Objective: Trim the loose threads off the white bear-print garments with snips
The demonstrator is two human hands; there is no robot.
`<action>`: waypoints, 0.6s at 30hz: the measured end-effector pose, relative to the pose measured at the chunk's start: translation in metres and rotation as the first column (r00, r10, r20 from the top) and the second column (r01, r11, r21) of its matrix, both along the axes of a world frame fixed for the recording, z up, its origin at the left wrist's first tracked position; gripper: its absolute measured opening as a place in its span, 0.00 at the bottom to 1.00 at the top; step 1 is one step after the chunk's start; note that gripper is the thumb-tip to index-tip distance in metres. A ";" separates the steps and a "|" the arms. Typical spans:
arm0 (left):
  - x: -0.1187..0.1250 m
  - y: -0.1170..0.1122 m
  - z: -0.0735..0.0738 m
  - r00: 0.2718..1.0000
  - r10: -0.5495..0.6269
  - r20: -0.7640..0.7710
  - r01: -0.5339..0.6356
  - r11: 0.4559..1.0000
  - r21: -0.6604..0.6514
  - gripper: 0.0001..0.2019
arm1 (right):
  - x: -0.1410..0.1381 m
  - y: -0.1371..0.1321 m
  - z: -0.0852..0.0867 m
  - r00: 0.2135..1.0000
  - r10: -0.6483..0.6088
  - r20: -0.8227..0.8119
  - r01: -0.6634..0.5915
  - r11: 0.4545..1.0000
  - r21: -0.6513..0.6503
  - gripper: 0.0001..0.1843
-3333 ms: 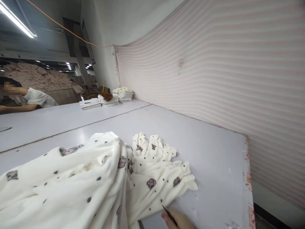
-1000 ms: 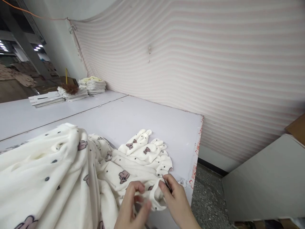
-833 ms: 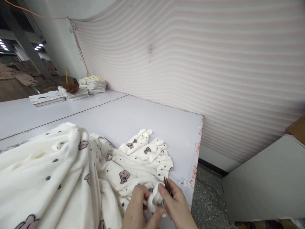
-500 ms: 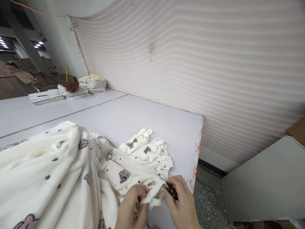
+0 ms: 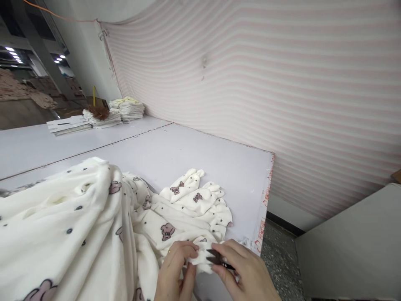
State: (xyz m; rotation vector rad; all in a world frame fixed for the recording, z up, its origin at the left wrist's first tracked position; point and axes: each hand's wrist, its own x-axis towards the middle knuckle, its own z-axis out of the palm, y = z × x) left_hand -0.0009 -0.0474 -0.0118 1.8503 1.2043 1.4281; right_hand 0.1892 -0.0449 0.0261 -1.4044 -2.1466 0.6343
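A heap of white fleece garments (image 5: 94, 225) printed with small pink animals and dark dots lies on the white table (image 5: 200, 154). My left hand (image 5: 175, 271) pinches a folded edge of this fabric near the table's front right corner. My right hand (image 5: 247, 271) is closed round small dark thread snips (image 5: 216, 260), whose tips touch the pinched edge.
Stacks of folded white pieces (image 5: 127, 109) and flat papers (image 5: 67, 124) sit at the table's far end, with a brown duster (image 5: 97, 112) on them. A pink-striped cloth (image 5: 266, 75) hangs behind. The table's right edge (image 5: 266, 196) drops to a speckled floor; a grey panel (image 5: 351, 242) stands at the right.
Both hands have come together on the fabric edge near the table corner. The snips have turned from upright to level, with their tips now at the pinched fold.
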 end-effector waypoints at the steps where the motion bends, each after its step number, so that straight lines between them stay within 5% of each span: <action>1: -0.001 0.000 0.000 1.000 -0.005 -0.010 0.005 1.000 -0.006 0.09 | -0.001 0.000 0.002 0.999 0.021 0.044 -0.020 1.000 -0.015 0.13; 6: -0.006 0.003 0.000 0.995 -0.083 -0.058 0.083 0.997 -0.004 0.10 | -0.007 0.000 0.010 0.994 0.094 0.047 -0.089 0.991 -0.101 0.14; 18: 0.001 0.003 -0.002 0.994 -0.056 0.093 0.066 0.992 -0.110 0.08 | -0.008 0.006 0.005 0.990 0.093 -0.104 -0.103 0.990 -0.098 0.13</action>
